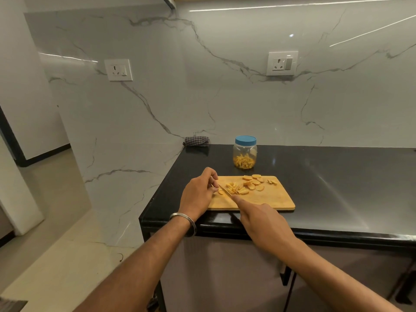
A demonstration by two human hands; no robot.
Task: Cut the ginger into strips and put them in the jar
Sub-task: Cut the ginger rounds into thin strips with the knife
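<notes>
- Ginger slice (pixel 221 192) is sitting near the left end of the cutting board (pixel 270 199), and the left hand (pixel 199 191) is curling its fingers around it to pin it down while the knife (pixel 225 190) is coming across right beside those fingertips. That's the scary bit imo: the blade is working so close to the fingers that one slip on a slick little round is going to mean a nick.
- Right hand (pixel 263 220) is gripping the knife with the index finger stretched along the spine. The handle itself is hidden under the hand, so I can't tell how firm the grip is.
- Cut strips (pixel 235 188) are piling up just right of the blade, with uncut rounds (pixel 254 182) lying further toward the board's back edge. The pile is crowding the knife, so strips could be getting re-chopped or flicked off onto the counter (pixel 337 188).
- Board is sitting right at the counter's front left corner, pretty much at the front edge. Pressing down hard could be nudging it off.
- Jar (pixel 245 153) is standing behind the board with its blue lid on, some strips already inside. It's going to need opening before anything goes in, and one-handed fumbling could tip it.
</notes>
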